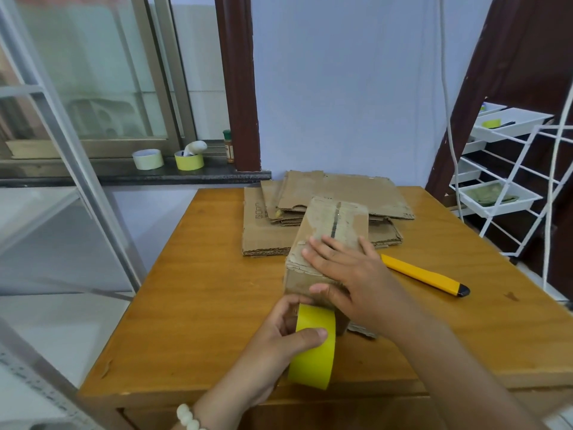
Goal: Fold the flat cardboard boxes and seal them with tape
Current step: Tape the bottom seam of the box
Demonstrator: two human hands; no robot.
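A folded cardboard box [328,231] stands in the middle of the wooden table [192,293], its top flaps closed with a dark seam showing. My right hand [347,274] lies flat on the box's top near edge, fingers straight, thumb against the front face. My left hand [279,339] grips a yellow tape roll [313,346] held against the box's near lower side. Behind the box lies a pile of flat cardboard boxes [335,190].
A yellow utility knife [424,276] lies on the table to the right of the box. Two tape rolls [148,159] and a small bottle sit on the window ledge at back left. A white wire rack with trays [502,193] stands at the right.
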